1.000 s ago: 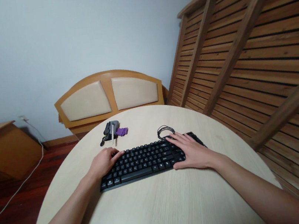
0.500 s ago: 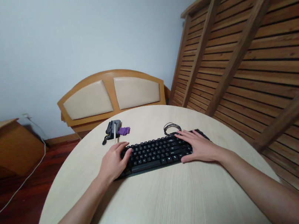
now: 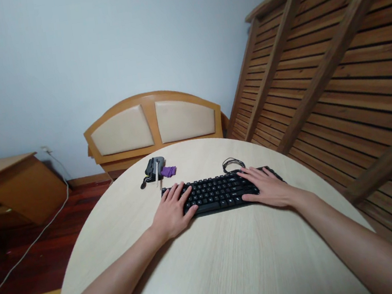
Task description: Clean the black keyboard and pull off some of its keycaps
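A black keyboard (image 3: 218, 194) lies flat on the pale round table (image 3: 235, 259). My left hand (image 3: 172, 210) rests over its left end, fingers spread on the keys and thumb by the front edge. Over the right part is my right hand (image 3: 266, 186), its fingers also spread across the keys. Both palms hide some of the keys beneath them. Behind the right hand, a coiled black cable (image 3: 233, 164) lies on the table.
At the back left of the table is a grey and black device (image 3: 155, 167) with a white stick (image 3: 157, 173) and a purple cloth-like piece (image 3: 168, 171). A headboard (image 3: 154, 124) stands behind, wooden slats (image 3: 318, 79) lean at right, and a desk (image 3: 21, 188) is at left.
My left hand has shifted from gripping around the keyboard's left end to lying spread on its keys. My right hand stays over the right part. The view has turned slightly left.
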The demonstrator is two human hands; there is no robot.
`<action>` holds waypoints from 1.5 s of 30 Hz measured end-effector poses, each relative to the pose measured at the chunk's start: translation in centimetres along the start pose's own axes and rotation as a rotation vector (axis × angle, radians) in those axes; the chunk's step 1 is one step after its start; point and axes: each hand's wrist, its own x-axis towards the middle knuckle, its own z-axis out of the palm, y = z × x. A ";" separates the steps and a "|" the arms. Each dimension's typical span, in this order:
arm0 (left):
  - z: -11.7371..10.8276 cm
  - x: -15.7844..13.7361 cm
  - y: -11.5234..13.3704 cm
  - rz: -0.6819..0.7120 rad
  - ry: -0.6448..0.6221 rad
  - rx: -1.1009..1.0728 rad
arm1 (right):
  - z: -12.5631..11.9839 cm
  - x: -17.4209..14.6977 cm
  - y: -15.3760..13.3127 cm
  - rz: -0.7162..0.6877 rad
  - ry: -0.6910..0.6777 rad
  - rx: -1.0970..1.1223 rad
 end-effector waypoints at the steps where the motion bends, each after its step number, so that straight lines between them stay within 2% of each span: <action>1: -0.1 0.2 -0.1 0.003 0.000 -0.015 | -0.2 0.2 -0.4 0.013 0.000 0.002; 5: -0.8 1.7 -2.1 -0.042 0.069 -0.096 | -0.3 0.9 -2.1 0.011 0.097 -0.014; 9: -1.5 4.5 -6.2 -0.275 0.194 0.001 | 1.1 1.1 -2.4 0.009 0.191 -0.045; 13: -1.3 7.0 -9.5 -0.395 0.184 0.040 | 1.8 1.1 -2.0 0.018 0.213 -0.029; 20: 0.8 9.7 -11.5 -0.586 0.100 0.066 | 1.7 1.0 -2.1 0.032 0.225 -0.019; 26: 1.0 9.5 -13.5 -0.599 0.028 0.079 | 1.8 1.0 -1.8 0.030 0.213 -0.026; 35: -1.3 6.3 -17.7 -0.687 -0.026 0.180 | 1.8 1.1 -1.9 0.032 0.212 -0.022; 39: -1.8 5.5 -18.8 -0.633 -0.045 0.225 | 1.9 1.1 -1.8 0.035 0.204 -0.031; 45: -1.6 5.6 -19.0 -0.514 -0.045 0.263 | 2.0 1.2 -1.7 0.027 0.213 -0.044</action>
